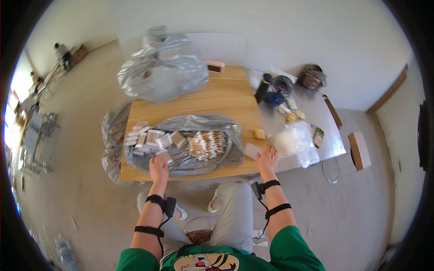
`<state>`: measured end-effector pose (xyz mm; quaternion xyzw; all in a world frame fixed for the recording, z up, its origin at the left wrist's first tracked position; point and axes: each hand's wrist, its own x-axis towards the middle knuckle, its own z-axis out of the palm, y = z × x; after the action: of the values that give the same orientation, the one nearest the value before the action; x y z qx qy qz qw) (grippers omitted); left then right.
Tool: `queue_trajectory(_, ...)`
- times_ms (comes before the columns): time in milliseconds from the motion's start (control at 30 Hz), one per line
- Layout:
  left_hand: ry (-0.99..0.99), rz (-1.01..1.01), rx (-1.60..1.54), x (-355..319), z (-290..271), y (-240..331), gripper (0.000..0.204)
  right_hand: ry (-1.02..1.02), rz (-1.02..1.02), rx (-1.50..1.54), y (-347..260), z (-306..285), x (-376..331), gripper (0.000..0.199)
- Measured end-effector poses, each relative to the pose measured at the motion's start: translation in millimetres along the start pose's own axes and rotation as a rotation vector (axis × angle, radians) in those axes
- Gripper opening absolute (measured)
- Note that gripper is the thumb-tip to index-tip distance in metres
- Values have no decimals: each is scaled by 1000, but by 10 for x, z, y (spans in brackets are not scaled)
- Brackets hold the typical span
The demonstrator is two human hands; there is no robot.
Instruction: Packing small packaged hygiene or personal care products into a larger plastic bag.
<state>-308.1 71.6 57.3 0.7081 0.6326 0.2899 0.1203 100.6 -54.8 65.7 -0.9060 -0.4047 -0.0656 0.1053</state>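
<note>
My left hand (158, 170) rests on the near edge of a grey plastic sheet (199, 124) spread on the wooden table (226, 97), its fingers touching a small flat box (163, 156). Whether it grips the box is unclear. On the sheet lie several small flat boxes (147, 139) at the left and a heap of thin pale sticks (207, 144) in the middle. My right hand (267, 159) lies flat with fingers spread on the table's near right corner, next to a pale flat piece (253, 150).
A big bulging clear plastic bag (160, 70) stands at the table's far left; another bag (112, 140) hangs by its left side. A small yellow object (259, 133) lies near the right edge. A grey side table (332, 140) carries a small black fan (282, 86) and clear bags (296, 140).
</note>
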Motion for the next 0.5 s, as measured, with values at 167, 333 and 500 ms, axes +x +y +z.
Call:
queue_trajectory(167,-4,-14,12,52,25,-52,45,-192,-362,-22,-203,66,-95,57)
queue_trajectory(333,-161,-40,95,68,50,-31,64,-241,-322,-5,-232,193,-105,56)
queue_trajectory(500,-235,-79,126,139,51,-48,62,-182,-249,138,-321,-6,9,50)
